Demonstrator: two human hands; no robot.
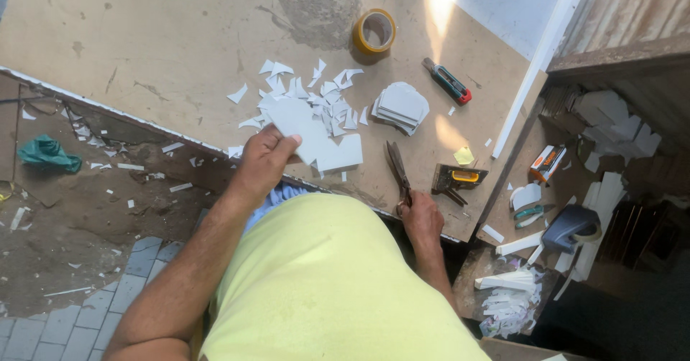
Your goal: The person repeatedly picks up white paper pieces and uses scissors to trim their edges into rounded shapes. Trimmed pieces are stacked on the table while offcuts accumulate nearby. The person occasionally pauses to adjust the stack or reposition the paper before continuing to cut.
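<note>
Left hand [264, 161] on white sheet [305, 127] — right hand [422, 217] on scissors [399, 170]

A small orange-and-white box [548, 163] lies on the lower ledge at right.

Two hands show in the lower half of the frame: the left hand [264, 158] and the right hand [422, 219]. The bench [165, 38] carries one roll of yellow tape [374, 31], one utility knife [447, 81], one pair of scissors [399, 174], one stack of cut white pieces [401, 107], one large white sheet [316, 135], and white offcuts [316, 91] too many to count.
</note>
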